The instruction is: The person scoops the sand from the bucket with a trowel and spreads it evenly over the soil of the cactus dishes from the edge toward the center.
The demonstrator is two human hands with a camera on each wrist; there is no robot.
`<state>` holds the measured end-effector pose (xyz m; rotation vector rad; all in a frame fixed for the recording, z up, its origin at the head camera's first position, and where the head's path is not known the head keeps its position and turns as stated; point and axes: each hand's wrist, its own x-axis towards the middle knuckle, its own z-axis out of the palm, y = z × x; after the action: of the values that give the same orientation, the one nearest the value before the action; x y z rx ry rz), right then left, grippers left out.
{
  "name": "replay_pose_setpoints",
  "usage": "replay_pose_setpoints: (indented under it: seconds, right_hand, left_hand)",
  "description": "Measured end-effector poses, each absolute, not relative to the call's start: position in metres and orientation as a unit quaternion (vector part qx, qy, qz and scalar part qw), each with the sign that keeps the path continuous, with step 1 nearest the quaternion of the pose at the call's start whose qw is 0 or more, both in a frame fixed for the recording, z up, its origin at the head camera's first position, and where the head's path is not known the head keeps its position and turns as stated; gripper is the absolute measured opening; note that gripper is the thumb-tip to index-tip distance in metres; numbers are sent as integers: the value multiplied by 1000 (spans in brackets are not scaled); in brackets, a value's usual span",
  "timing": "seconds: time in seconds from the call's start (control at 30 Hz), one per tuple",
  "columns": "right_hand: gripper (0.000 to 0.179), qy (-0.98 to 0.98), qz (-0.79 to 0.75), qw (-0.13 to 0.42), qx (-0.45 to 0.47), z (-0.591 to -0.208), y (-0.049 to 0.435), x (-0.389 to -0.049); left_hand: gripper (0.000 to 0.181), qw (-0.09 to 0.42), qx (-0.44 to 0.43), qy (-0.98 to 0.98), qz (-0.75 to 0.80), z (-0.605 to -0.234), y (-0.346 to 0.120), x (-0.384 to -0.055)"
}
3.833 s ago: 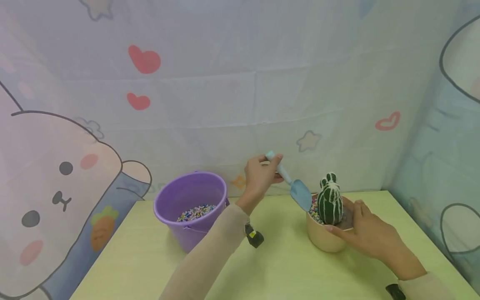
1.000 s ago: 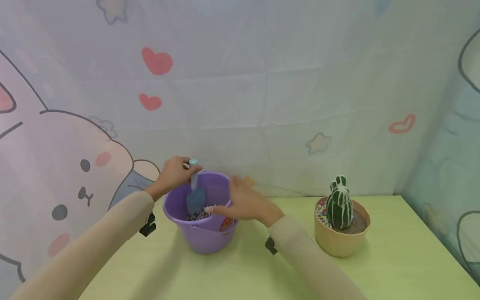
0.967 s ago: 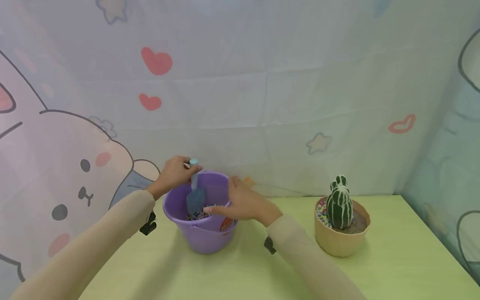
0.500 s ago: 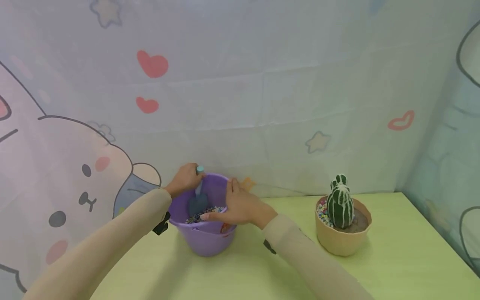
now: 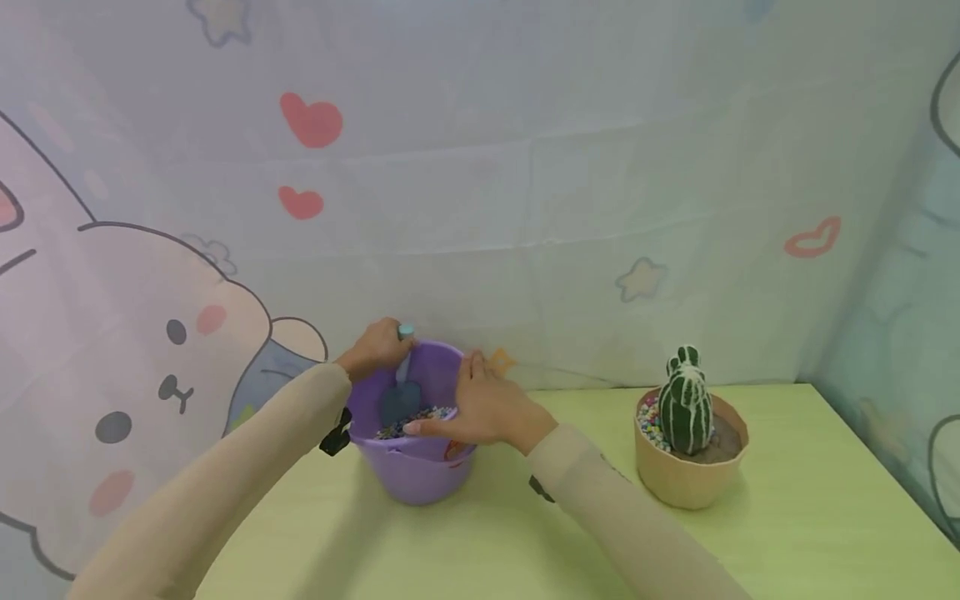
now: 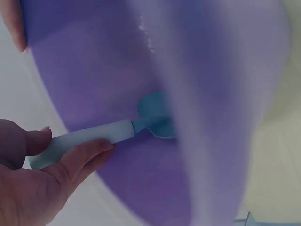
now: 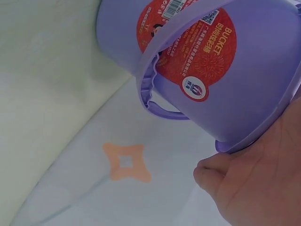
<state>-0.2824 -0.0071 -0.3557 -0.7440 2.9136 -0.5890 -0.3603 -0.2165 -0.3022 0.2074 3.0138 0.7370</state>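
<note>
In the head view a purple bucket (image 5: 420, 475) stands on the table with multicoloured small beads (image 5: 431, 413) inside. My left hand (image 5: 377, 345) grips the pale handle of a blue trowel (image 6: 89, 139) at the bucket's left back rim. The trowel's blade reaches down among the beads; in the left wrist view the rim partly hides it. My right hand (image 5: 491, 408) holds the bucket's right rim, thumb over the inner side and fingers along the outside. In the right wrist view that hand (image 7: 261, 174) lies at the rim above a red label (image 7: 202, 56).
A tan pot (image 5: 686, 483) stands to the right on the light green table (image 5: 810, 500). In it are a green cactus with white stripes (image 5: 687, 412), coloured beads on its left side and brown filling on its right. A printed cloth (image 5: 570, 192) hangs behind the table.
Earlier the trowel was tipped over the pot, with my right hand on the pot. Both hands then moved left to the bucket. Since a second ago the trowel has shifted slightly right and deeper.
</note>
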Motion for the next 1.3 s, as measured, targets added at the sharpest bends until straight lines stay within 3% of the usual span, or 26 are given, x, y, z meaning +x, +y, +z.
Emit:
replay_pose_setpoints:
  seconds: [0.43,0.8,1.3]
  right_hand:
    - [143,950,-192,50,-241,-354,-8,-281]
    - [139,951,-182,49,-245,-355,-9,-281]
    - [142,946,-202,65,-246,-356,-5,-281]
  left_hand:
    - [40,62,26,960,270,-311,-225,-354]
    - [44,125,78,945,290,-310,-206,-350]
    - [35,120,52,918,373,-313,-209,-342]
